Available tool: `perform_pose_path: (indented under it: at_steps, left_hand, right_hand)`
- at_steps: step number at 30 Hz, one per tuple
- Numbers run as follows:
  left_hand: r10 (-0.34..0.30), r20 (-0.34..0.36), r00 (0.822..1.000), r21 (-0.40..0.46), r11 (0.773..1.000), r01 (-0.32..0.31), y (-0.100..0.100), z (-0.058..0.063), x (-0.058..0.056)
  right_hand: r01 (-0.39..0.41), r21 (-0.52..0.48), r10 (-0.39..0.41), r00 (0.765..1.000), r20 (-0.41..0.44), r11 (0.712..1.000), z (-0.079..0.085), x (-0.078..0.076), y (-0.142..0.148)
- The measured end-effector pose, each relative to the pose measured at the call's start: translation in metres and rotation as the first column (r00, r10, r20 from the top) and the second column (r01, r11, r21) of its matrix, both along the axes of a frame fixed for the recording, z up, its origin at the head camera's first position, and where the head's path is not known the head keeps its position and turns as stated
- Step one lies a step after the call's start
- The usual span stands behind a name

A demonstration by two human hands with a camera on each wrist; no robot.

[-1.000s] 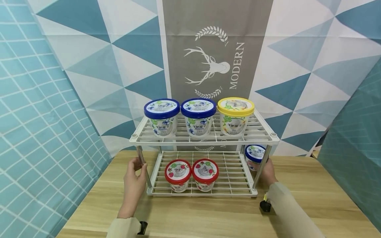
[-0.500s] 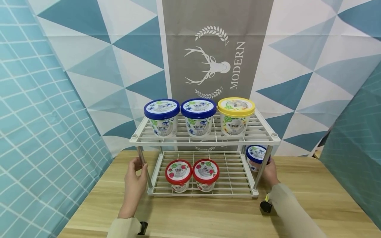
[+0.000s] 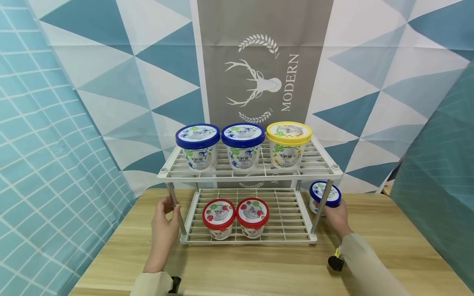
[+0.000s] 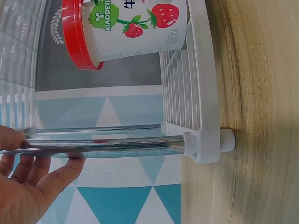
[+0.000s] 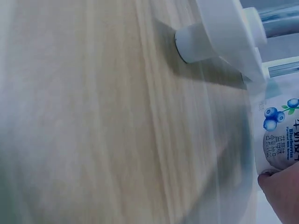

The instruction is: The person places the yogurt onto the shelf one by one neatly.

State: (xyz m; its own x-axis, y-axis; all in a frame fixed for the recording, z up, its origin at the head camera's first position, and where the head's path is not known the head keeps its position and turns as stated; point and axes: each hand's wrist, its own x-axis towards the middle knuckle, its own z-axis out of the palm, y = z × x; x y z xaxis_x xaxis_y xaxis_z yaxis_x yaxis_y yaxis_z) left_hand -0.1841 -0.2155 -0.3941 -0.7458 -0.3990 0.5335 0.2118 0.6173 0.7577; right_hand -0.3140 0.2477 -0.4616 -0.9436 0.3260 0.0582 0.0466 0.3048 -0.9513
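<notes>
A two-tier white rack [image 3: 248, 179] with metal posts stands on the table. My left hand [image 3: 164, 226] grips its front-left post [image 4: 140, 145] between thumb and fingers. Just right of the rack, my right hand [image 3: 338, 216] holds a blue-lidded blueberry tub [image 3: 319, 190], partly hidden by the front-right post. In the right wrist view, the thumb [image 5: 282, 191] presses on that tub's printed side [image 5: 268, 154]. Two red-lidded strawberry tubs [image 3: 218, 213] [image 3: 253, 212] sit side by side on the lower tier. The upper tier bears two blue-lidded tubs [image 3: 198, 135] [image 3: 242, 135] and a yellow-lidded one [image 3: 289, 132].
The wooden table [image 3: 252, 267] extends in front of the rack and to both sides. Behind hangs a patterned cloth [image 3: 259, 24] with a deer print. A blue tiled-pattern sheet [image 3: 44, 164] borders the left, and a teal one [image 3: 437, 172] the right.
My right hand has carried the blueberry tub rightward, a little farther from the rack's side. The left hand keeps its hold on the post. The head view has shifted slightly.
</notes>
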Motion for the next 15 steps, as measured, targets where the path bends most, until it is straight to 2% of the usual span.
perform_pose_path:
  at_steps: [7, 15]
  left_hand:
    - [0.026, -0.023, 0.999, -0.001, 1.0, -0.026, -0.001, 0.0, 0.001]
    - [0.012, -0.037, 0.999, -0.007, 1.0, -0.013, -0.001, 0.0, 0.0]
  right_hand:
    - [0.016, 0.035, -0.016, 1.0, -0.005, 0.999, 0.009, 0.014, 0.005]
    - [0.007, 0.036, -0.008, 1.0, 0.018, 0.999, 0.013, 0.03, 0.016]
